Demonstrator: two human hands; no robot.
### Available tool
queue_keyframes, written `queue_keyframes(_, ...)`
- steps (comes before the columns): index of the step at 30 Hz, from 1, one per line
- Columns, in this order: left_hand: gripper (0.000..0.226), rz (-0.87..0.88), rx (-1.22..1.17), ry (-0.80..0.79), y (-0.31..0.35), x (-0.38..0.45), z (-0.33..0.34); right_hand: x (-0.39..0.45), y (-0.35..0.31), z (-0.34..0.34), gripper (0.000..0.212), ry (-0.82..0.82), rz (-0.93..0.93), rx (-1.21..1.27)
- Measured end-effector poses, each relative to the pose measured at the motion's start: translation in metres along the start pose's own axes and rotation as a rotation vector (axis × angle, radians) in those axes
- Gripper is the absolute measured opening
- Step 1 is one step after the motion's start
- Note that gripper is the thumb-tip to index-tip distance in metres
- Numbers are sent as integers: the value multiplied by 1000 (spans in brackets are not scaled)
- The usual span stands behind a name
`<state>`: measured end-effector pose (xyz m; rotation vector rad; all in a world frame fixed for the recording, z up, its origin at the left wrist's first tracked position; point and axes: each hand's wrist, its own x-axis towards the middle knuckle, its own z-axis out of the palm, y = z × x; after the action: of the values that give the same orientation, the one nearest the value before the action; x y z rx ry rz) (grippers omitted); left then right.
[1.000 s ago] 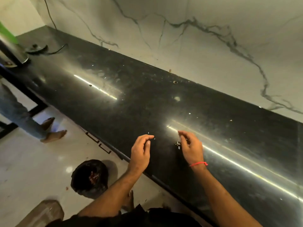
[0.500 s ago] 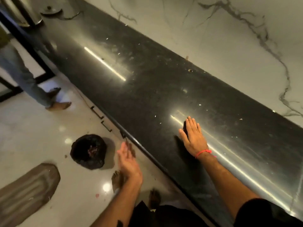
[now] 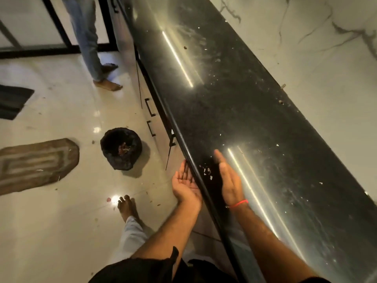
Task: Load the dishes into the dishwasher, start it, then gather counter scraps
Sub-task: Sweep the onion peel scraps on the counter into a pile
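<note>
A small pile of pale scraps (image 3: 207, 172) lies on the black counter (image 3: 255, 119), right by its front edge. My right hand (image 3: 229, 180), with a red thread at the wrist, stands on its side on the counter just right of the pile, fingers straight. My left hand (image 3: 184, 183) is cupped palm up below the counter edge, just left of the pile, and holds nothing I can see. More crumbs are scattered along the counter.
A bin lined with a black bag (image 3: 121, 149) stands on the tiled floor left of my hands. Beside it lies a brown mat (image 3: 34, 163). Another person's legs (image 3: 91, 43) are farther along the cabinets. Drawer handles (image 3: 150, 107) run under the counter. My bare foot (image 3: 125, 207) is below.
My right hand has swept the scraps toward the counter edge and turned onto its side. My left hand dropped off the counter and now cups palm up under the edge. My view tilted down and left.
</note>
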<state>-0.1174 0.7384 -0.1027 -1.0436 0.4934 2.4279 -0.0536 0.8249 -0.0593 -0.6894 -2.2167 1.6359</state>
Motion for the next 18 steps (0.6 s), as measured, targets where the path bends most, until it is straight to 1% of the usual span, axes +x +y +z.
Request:
queue_keyframes(2, 46, -14, -10, 5, 1, -2, 1, 10, 10, -19, 52, 101, 27, -117)
queue_keyframes(4, 47, -12, 16, 2, 3, -8, 1, 17, 16, -30, 57, 113, 40, -311)
queue_keyframes(6, 46, 2, 58, -2, 4, -13, 2, 17, 18, -25, 64, 16, 23, -488)
queue_keyframes(9, 43, -1, 42, -9, 4, -16, 4, 7, 16, 10, 71, -138, -120, -687)
queue_keyframes(11, 45, -34, -36, -29, 7, -14, 4, -4, 8, 36, 77, -224, -225, -716)
queue_keyframes(13, 50, -113, -95, -130, 11, -11, 2, -13, -1, 53, 75, -314, -266, -718)
queue_keyframes(14, 50, -130, -94, -158, 12, -10, -1, -15, -4, 56, 73, -341, -255, -709)
queue_keyframes(16, 47, -152, -80, -160, 12, -12, -3, -15, -10, 54, 71, -403, -214, -616)
queue_keyframes(18, 52, -163, -95, -158, 11, -4, -7, -15, -10, 47, 62, -495, -182, -504)
